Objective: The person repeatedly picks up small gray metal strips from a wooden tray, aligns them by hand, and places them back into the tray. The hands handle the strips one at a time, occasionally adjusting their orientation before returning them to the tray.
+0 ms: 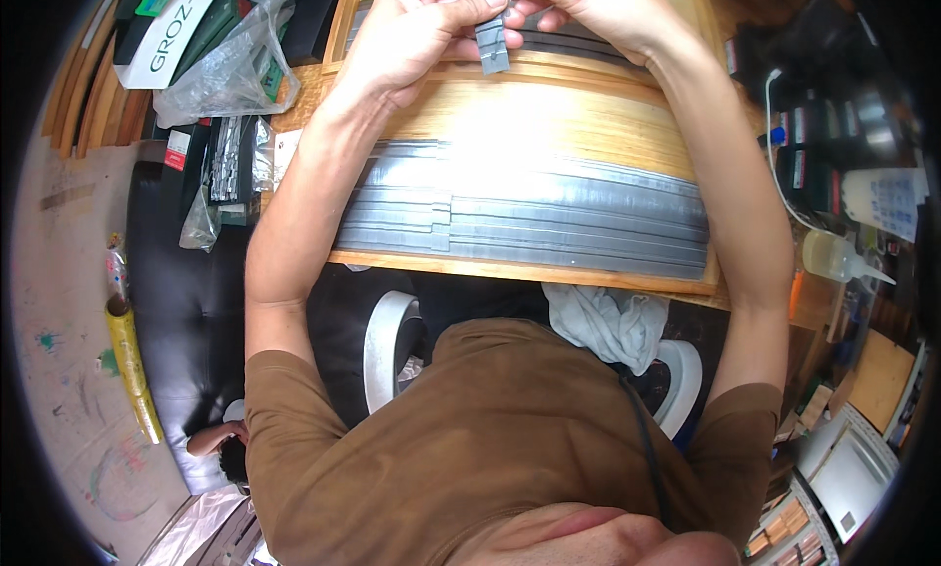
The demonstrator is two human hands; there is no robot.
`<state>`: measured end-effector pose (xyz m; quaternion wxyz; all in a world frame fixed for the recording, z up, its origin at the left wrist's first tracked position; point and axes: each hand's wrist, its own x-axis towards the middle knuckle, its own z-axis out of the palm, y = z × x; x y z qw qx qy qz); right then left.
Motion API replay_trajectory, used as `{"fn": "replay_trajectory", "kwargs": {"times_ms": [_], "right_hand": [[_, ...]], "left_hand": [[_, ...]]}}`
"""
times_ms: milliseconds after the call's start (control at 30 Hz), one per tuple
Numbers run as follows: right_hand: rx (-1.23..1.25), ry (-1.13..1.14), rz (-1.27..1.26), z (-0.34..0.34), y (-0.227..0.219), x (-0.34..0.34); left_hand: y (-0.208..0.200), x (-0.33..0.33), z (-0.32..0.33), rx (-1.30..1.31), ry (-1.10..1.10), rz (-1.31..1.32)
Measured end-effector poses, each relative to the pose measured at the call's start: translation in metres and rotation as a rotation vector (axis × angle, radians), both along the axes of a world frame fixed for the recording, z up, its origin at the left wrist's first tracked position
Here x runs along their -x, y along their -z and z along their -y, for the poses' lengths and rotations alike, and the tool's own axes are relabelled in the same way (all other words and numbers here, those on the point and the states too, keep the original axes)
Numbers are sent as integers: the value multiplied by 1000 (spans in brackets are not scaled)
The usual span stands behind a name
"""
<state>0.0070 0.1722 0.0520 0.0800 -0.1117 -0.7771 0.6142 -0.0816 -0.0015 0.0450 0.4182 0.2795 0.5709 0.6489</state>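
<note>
At the top edge of the view, my left hand (426, 32) is closed with its thumb and fingers on a short grey strip (493, 51). The strip's lower end hangs below my fingers, with thin lines across it. My right hand (578, 5) pinches at the strip's upper end, where the frame's edge cuts off part of the view. Below both hands is a wooden tray (559, 100). Long flat grey bars (569, 223) lie side by side in its near part, with bright glare on them. More dark grey bars (559, 42) lie beneath my hands at the far side.
On the left are dark boxes with a clear plastic bag (235, 81) and a yellow roll (133, 370). To the right stand a squeeze bottle (833, 257) and a white cable (774, 164). A pale cloth (613, 321) lies by my lap. Another person (223, 441) is at lower left.
</note>
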Motion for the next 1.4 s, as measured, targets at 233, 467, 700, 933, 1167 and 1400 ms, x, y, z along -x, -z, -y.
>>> {"fn": "replay_trajectory", "kwargs": {"times_ms": [233,467,700,933,1167,1400], "right_hand": [[-453,420,-4,-50,-29,-27],[-721,542,144,-98,8,-16],[-773,533,72,-112,22,-11],[-610,536,135,-103,18,-6],[-786,523,255,-106,14,-1],[-879,503,235,-110,23,8]], "left_hand": [[-7,11,-8,-24,-93,-1201],[7,8,-62,-138,361,-1585],[21,-3,-92,-63,351,-1615],[30,-5,-107,-51,364,-1661],[24,-9,-109,-1,372,-1655],[28,-8,-107,19,361,-1745]]}}
